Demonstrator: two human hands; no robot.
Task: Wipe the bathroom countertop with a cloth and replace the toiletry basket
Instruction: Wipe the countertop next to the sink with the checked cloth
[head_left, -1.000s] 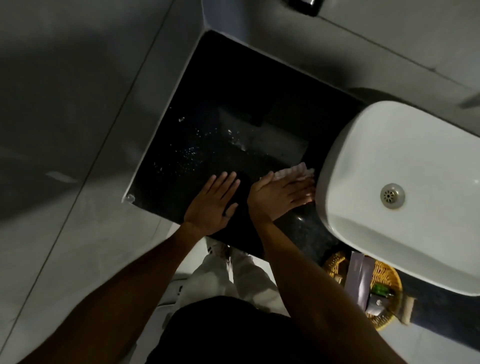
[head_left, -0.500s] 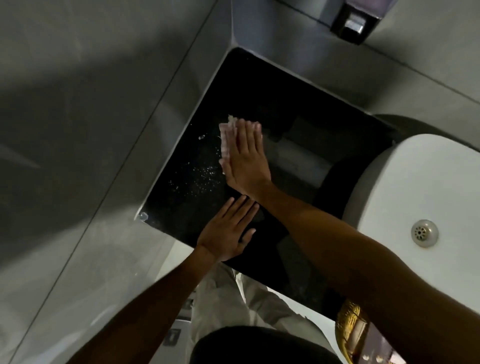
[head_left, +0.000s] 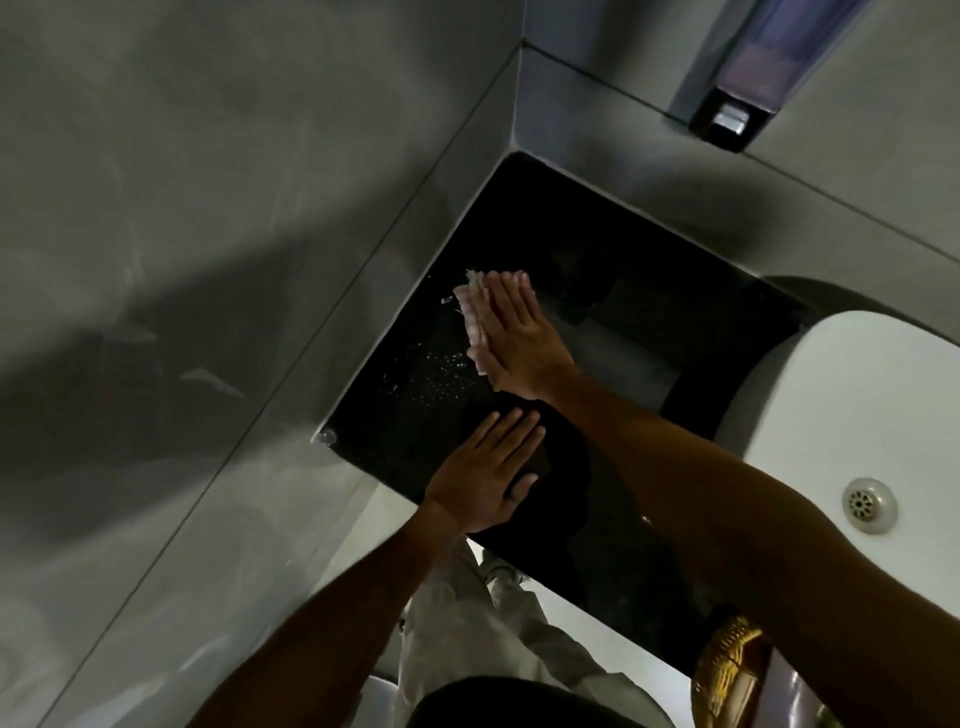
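The black countertop (head_left: 597, 249) fills the corner between two grey walls. My right hand (head_left: 519, 338) lies flat on a pale cloth (head_left: 475, 317), pressing it onto the counter near the left wall, fingers pointing to the back. Water droplets (head_left: 436, 371) speckle the surface just left of the cloth. My left hand (head_left: 488, 478) rests palm down, fingers spread, on the counter's front edge and holds nothing. The golden woven toiletry basket (head_left: 727, 660) shows at the bottom right, partly hidden by my right forearm.
A white basin (head_left: 852, 405) with a metal drain (head_left: 868, 505) stands on the counter at right. A soap dispenser (head_left: 748, 98) hangs on the back wall above. Grey tiled walls close the left and back sides. Pale trousers and floor show below the edge.
My right hand has swept the cloth from beside the basin across to the back left of the counter. The left hand has stayed flat at the front edge.
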